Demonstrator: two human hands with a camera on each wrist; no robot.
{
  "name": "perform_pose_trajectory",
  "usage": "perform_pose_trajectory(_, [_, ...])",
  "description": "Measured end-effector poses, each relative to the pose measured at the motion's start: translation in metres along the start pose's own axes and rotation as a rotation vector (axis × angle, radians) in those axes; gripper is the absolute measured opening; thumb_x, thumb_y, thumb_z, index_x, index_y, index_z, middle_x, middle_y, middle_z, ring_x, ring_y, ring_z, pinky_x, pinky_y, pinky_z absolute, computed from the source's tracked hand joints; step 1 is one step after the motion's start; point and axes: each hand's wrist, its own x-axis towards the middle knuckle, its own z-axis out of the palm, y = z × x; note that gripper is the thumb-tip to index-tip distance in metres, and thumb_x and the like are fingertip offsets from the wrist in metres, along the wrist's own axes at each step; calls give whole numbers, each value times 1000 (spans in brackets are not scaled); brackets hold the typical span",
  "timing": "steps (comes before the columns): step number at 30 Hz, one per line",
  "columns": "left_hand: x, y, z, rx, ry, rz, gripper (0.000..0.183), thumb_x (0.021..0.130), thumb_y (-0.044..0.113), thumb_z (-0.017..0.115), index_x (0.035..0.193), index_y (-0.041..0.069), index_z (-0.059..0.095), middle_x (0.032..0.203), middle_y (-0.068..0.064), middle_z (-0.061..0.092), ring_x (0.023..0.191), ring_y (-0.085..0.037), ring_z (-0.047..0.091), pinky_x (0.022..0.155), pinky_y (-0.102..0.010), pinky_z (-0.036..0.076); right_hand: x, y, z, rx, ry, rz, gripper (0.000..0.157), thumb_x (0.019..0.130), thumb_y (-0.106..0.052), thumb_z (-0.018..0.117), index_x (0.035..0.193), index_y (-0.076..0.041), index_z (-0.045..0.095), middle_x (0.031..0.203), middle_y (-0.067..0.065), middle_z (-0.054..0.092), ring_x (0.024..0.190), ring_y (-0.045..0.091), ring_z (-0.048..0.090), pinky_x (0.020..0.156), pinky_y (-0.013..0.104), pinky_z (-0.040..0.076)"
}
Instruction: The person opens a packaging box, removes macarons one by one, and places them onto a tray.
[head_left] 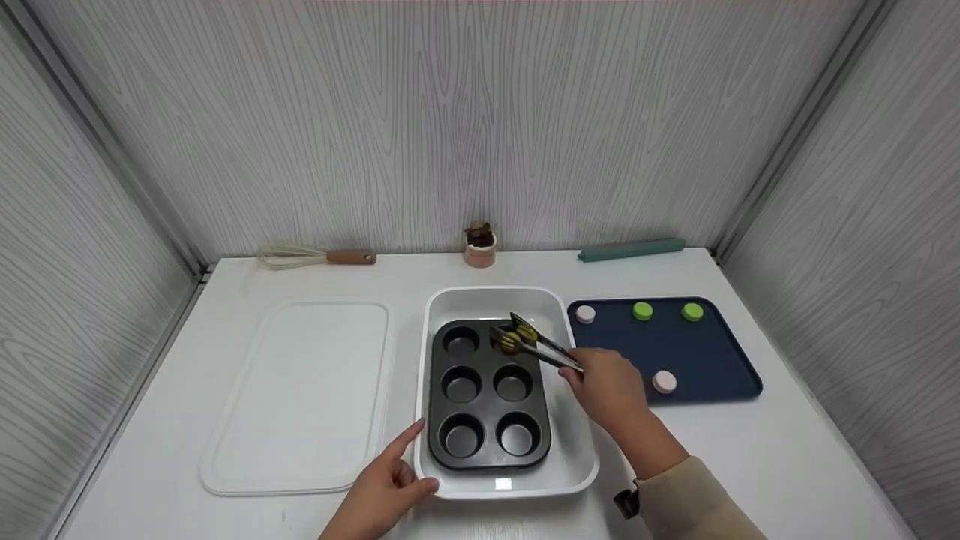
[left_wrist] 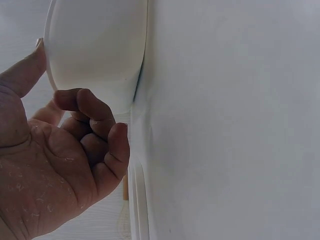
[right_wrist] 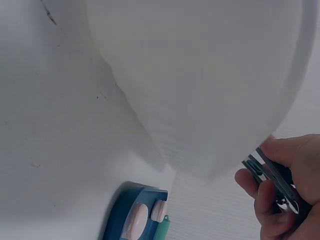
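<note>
In the head view a dark six-cup muffin pan point(head_left: 487, 401) sits inside a white rectangular tub point(head_left: 577, 465). My right hand point(head_left: 611, 386) grips black tongs point(head_left: 551, 352) from the tub's right side. Their yellowish ridged tips stand apart over the pan's far right cup; whether anything lies between them or in that cup I cannot tell. The right wrist view also shows the tongs point(right_wrist: 275, 175) in that hand, beside the tub's wall. My left hand point(head_left: 382, 484) touches the tub's near left corner with thumb and index finger spread, and its other fingers bend inward, holding nothing.
On the right, a dark blue tray point(head_left: 712, 360) bears pink macarons point(head_left: 664, 382) and green macarons point(head_left: 643, 310). A white lid-like board point(head_left: 300, 397) lies to the left. Along the back wall are a whisk point(head_left: 349, 257), a small potted plant point(head_left: 480, 251) and a green rod point(head_left: 631, 250).
</note>
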Motion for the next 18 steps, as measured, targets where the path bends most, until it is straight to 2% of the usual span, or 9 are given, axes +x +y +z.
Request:
perform_pose_trajectory(4, [0, 0, 0, 5, 1, 7, 88, 92, 22, 85, 165, 11, 38, 70, 2, 51, 63, -11, 49, 60, -25, 45, 0, -2, 1, -4, -7, -11, 32, 96, -25, 80, 122, -5, 78, 106, 15, 78, 90, 35, 75, 73, 54, 58])
perform_pose_trajectory(10, [-1, -1, 1, 2, 4, 4, 88, 91, 21, 84, 165, 11, 37, 70, 2, 51, 63, -11, 49, 60, -25, 45, 2, 1, 1, 50, -11, 13, 27, 97, -24, 80, 118, -7, 80, 98, 10, 78, 82, 29, 72, 71, 50, 56])
perform_pose_trajectory(14, [0, 0, 1, 11, 5, -3, 88, 91, 22, 85, 165, 12, 38, 70, 2, 52, 63, -11, 49, 60, -25, 45, 3, -1, 0, 17, -18, 6, 27, 97, -23, 80, 118, -6, 79, 99, 11, 77, 84, 31, 73, 71, 52, 57])
perform_pose_trajectory(18, [-1, 1, 1, 11, 6, -8, 88, 91, 23, 85, 165, 13, 38, 70, 2, 52, 63, -11, 49, 60, -25, 45, 4, -5, -2, -18, -28, -8, 21, 96, -23, 80, 111, -8, 80, 93, 9, 76, 80, 31, 72, 67, 51, 56])
